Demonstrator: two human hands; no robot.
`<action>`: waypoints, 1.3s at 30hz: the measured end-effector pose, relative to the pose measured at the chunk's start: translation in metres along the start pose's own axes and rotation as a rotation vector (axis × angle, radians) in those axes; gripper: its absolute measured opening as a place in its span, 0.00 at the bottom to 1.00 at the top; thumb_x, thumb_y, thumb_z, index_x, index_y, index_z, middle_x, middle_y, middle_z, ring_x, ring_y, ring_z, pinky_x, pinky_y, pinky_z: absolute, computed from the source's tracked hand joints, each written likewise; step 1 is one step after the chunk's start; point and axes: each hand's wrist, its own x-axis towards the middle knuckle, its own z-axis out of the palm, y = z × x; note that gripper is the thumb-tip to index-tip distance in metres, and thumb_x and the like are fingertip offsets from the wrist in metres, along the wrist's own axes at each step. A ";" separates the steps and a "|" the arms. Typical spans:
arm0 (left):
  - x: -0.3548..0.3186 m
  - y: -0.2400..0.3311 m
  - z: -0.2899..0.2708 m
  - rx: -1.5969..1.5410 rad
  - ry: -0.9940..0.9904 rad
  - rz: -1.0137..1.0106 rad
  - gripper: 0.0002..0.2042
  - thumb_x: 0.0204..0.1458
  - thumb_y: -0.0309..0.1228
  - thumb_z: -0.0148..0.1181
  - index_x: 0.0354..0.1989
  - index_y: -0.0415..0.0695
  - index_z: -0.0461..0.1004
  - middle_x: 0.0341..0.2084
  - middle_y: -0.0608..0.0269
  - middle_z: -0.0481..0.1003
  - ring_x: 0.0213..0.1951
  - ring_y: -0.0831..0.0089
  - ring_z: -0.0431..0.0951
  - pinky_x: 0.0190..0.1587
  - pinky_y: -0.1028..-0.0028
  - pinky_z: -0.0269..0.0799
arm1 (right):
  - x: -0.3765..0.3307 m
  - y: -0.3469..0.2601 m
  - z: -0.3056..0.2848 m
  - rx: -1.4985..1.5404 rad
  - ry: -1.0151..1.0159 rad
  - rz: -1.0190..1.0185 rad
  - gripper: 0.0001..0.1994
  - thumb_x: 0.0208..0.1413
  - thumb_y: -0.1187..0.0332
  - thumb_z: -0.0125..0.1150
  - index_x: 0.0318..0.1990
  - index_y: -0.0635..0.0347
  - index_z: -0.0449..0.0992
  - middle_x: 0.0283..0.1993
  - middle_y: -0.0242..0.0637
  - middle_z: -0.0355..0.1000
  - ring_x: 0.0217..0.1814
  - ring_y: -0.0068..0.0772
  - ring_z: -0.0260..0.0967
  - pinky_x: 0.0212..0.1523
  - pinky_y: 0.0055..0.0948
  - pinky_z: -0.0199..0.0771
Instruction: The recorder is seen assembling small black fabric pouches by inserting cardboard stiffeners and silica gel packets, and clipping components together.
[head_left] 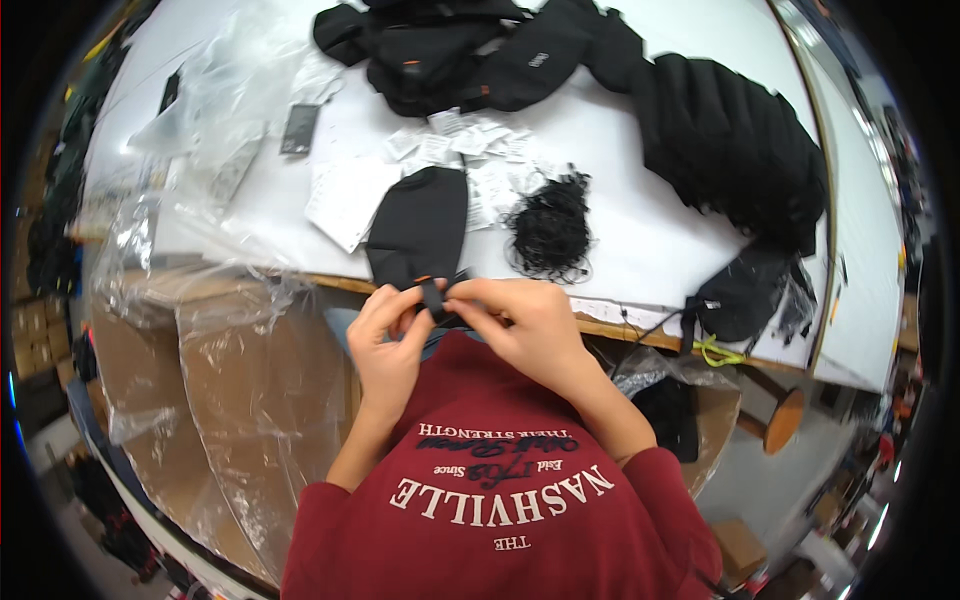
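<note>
A black fabric bag (pixel 420 220) lies flat at the table's front edge, its near end reaching my fingers. A short black strap (pixel 432 300) with a bit of orange beside it is pinched between both hands. My left hand (pixel 388 325) is closed on the strap from the left, fingers curled. From the right, my right hand (pixel 520 315) pinches the same strap with thumb and forefinger. The fingers partly hide the strap's near end. A tangled heap of thin black cords (pixel 550 228) sits on the table to the right of the bag.
Behind the bag lie small white paper labels (pixel 470 140) and a white sheet (pixel 345 195). Black bags (pixel 440 60) and a long black stack (pixel 735 140) line the far and right sides. Clear plastic covers cardboard boxes (pixel 230 390) at the left; a round wooden stool (pixel 783 420) stands right.
</note>
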 end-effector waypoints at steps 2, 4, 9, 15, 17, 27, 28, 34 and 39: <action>0.000 0.004 -0.005 0.001 -0.030 -0.031 0.11 0.41 0.12 0.60 0.34 0.36 0.79 0.18 0.71 0.62 0.22 0.84 0.58 0.23 0.80 0.52 | 0.003 -0.003 0.002 -0.031 0.033 -0.043 0.04 0.51 0.68 0.62 0.33 0.55 0.78 0.22 0.36 0.73 0.23 0.35 0.72 0.22 0.30 0.68; 0.002 -0.004 -0.007 -0.057 -0.078 0.009 0.11 0.42 0.12 0.61 0.35 0.36 0.80 0.19 0.71 0.63 0.22 0.84 0.58 0.24 0.81 0.52 | 0.004 -0.003 0.001 -0.066 0.069 -0.088 0.03 0.51 0.67 0.62 0.31 0.54 0.78 0.21 0.36 0.72 0.22 0.36 0.71 0.22 0.31 0.67; 0.008 -0.009 0.000 -0.083 -0.084 0.069 0.09 0.42 0.13 0.62 0.33 0.35 0.79 0.20 0.70 0.64 0.23 0.83 0.59 0.25 0.82 0.52 | 0.001 0.005 -0.002 -0.245 0.059 -0.161 0.03 0.49 0.67 0.63 0.29 0.52 0.79 0.19 0.30 0.69 0.21 0.31 0.68 0.20 0.29 0.64; 0.008 -0.018 -0.005 -0.014 -0.046 0.194 0.07 0.43 0.13 0.60 0.31 0.34 0.75 0.29 0.64 0.69 0.30 0.79 0.66 0.32 0.82 0.62 | 0.005 0.006 -0.001 -0.286 0.046 -0.252 0.04 0.47 0.66 0.64 0.27 0.54 0.79 0.20 0.30 0.70 0.23 0.31 0.68 0.23 0.29 0.66; 0.010 -0.023 -0.010 -0.113 0.006 0.162 0.04 0.49 0.16 0.56 0.33 0.35 0.72 0.34 0.62 0.69 0.33 0.78 0.67 0.35 0.80 0.63 | 0.008 -0.003 -0.009 0.164 -0.010 0.065 0.05 0.51 0.68 0.62 0.34 0.55 0.77 0.21 0.27 0.68 0.24 0.21 0.67 0.24 0.22 0.63; 0.016 0.006 -0.008 -0.582 -0.156 -0.110 0.03 0.53 0.20 0.55 0.35 0.36 0.72 0.27 0.66 0.73 0.25 0.84 0.67 0.29 0.84 0.62 | 0.001 0.003 -0.034 1.001 0.038 0.273 0.04 0.60 0.75 0.53 0.41 0.62 0.67 0.34 0.36 0.75 0.37 0.18 0.70 0.36 0.16 0.65; 0.016 0.013 -0.005 -0.525 -0.155 -0.126 0.03 0.53 0.20 0.57 0.35 0.36 0.72 0.26 0.67 0.72 0.25 0.86 0.66 0.29 0.85 0.60 | 0.000 -0.001 -0.035 0.975 0.031 0.324 0.04 0.61 0.75 0.51 0.42 0.62 0.67 0.35 0.37 0.75 0.37 0.18 0.70 0.35 0.16 0.65; 0.016 0.022 0.002 -0.368 -0.283 -0.086 0.02 0.50 0.20 0.61 0.31 0.38 0.75 0.16 0.77 0.67 0.19 0.93 0.55 0.21 0.86 0.45 | -0.003 -0.004 -0.017 0.886 -0.019 0.286 0.04 0.62 0.73 0.51 0.40 0.62 0.64 0.32 0.37 0.74 0.34 0.18 0.70 0.33 0.16 0.65; 0.017 0.026 0.003 -0.286 -0.317 -0.076 0.02 0.47 0.20 0.61 0.28 0.39 0.75 0.13 0.78 0.63 0.17 0.92 0.52 0.20 0.85 0.43 | -0.003 -0.003 -0.008 0.983 0.060 0.327 0.06 0.59 0.73 0.57 0.33 0.62 0.67 0.27 0.32 0.70 0.29 0.17 0.67 0.31 0.17 0.65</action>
